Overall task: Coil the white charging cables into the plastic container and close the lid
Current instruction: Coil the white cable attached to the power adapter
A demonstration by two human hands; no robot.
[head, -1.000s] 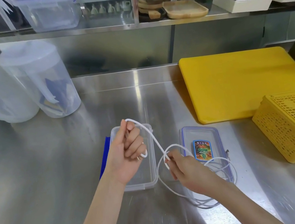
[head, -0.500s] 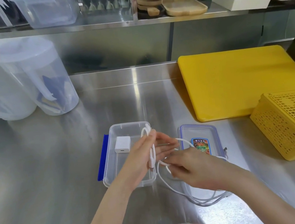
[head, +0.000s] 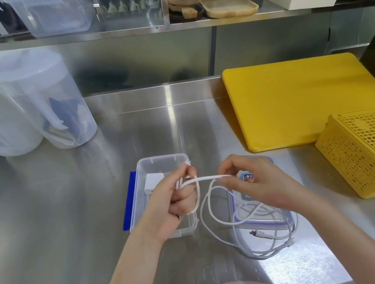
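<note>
A clear plastic container (head: 160, 162) with a blue clip on its left side stands on the steel counter, with a white charger block (head: 153, 181) inside. My left hand (head: 170, 203) hovers over the container, fingers closed around loops of the white cable (head: 206, 178). My right hand (head: 255, 180) pinches the same cable, stretched taut between both hands. The rest of the cable (head: 260, 239) lies in loose loops over the clear blue-rimmed lid (head: 276, 219), which lies flat to the right of the container under my right hand.
A yellow cutting board (head: 295, 102) lies at the back right. A yellow mesh basket (head: 367, 150) sits at the right edge. Two translucent pitchers (head: 42, 100) stand at the back left. A shelf with trays and boxes runs above the counter.
My hands have drawn apart from each other, pulling a length of cable taut between them. One more turn of cable sits around my left hand's fingers.
</note>
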